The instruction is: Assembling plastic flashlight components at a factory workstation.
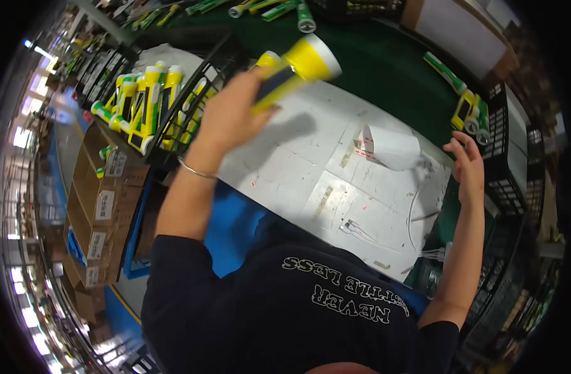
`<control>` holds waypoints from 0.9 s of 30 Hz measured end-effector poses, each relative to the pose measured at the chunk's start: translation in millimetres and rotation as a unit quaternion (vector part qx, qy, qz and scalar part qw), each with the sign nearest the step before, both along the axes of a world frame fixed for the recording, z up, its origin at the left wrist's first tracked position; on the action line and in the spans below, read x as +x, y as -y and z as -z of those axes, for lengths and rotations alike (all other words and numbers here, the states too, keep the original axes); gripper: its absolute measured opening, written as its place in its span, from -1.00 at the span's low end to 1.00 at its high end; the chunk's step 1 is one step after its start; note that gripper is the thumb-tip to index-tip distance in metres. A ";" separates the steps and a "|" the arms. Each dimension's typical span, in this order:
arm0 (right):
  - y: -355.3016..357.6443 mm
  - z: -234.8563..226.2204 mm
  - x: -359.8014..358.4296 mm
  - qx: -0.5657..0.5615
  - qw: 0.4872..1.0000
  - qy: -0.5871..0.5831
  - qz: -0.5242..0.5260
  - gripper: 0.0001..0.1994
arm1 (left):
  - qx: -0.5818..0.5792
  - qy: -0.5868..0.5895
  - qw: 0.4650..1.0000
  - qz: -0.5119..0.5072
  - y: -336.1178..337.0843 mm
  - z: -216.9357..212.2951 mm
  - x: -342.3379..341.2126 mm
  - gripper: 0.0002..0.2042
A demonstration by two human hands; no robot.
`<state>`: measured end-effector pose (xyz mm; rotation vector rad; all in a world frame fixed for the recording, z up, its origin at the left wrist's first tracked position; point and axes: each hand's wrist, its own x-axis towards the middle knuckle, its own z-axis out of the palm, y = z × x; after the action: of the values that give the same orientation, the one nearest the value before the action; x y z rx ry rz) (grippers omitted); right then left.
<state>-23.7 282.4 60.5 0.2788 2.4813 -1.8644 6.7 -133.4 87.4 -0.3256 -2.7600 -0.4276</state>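
My left hand is wrapped round a yellow flashlight with a dark panel and a wide white head, raised over the left part of the white work board. Just beyond my fingers shows the yellow end of another flashlight; whether my hand touches it I cannot tell. Over the board's right side, my right hand is open, its fingers loosely bent and holding nothing. It is nearest to a few yellow and green flashlights beside a black crate. A curled white sheet or roll with red marks rests on the board.
At left a black crate holds several yellow and green flashlights. Below it stand cardboard boxes. Another black crate borders the right side. White cables lie near the board's front edge. More flashlights lie at the back.
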 end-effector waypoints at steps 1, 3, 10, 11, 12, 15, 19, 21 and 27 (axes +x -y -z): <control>-24.5 13.9 -26.9 0.019 1.000 0.007 0.014 -0.53 | 0.162 -0.093 0.982 -0.018 35.7 3.6 -2.3 -0.39; -106.0 68.6 -93.5 0.220 0.970 -0.076 0.074 -0.41 | 0.152 -0.104 0.973 -0.141 80.7 -19.7 -7.3 -0.44; -86.4 65.4 -157.4 0.562 0.808 0.083 0.156 -0.12 | -0.057 0.010 0.925 -0.376 186.2 10.8 22.7 -0.16; -83.9 67.5 -163.0 0.584 0.792 0.091 0.154 -0.13 | -0.061 0.013 0.917 -0.394 192.8 16.5 19.0 -0.12; -83.0 69.4 -167.4 0.607 0.773 0.101 0.153 -0.14 | -0.066 0.022 0.906 -0.417 188.4 14.1 16.5 -0.08; -105.1 78.8 -179.5 0.580 0.783 0.134 0.184 -0.21 | 0.069 0.108 0.908 -0.399 204.6 21.4 -11.9 -0.01; -108.1 72.7 -179.2 0.579 0.779 0.163 0.176 -0.34 | 0.098 0.162 0.886 -0.422 237.5 15.3 -42.9 0.06; -121.9 81.4 -182.6 0.583 0.781 0.135 0.179 -0.43 | 0.036 0.194 0.858 -0.474 241.4 15.4 -55.9 0.11; -139.2 92.1 -173.8 0.658 0.740 0.062 0.127 -0.57 | -0.006 0.225 0.742 -0.631 212.5 1.7 -95.1 0.01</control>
<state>-197.5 421.7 -31.7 0.7027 3.2058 0.2819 -88.3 -345.9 85.7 1.7587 -2.6055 -0.0856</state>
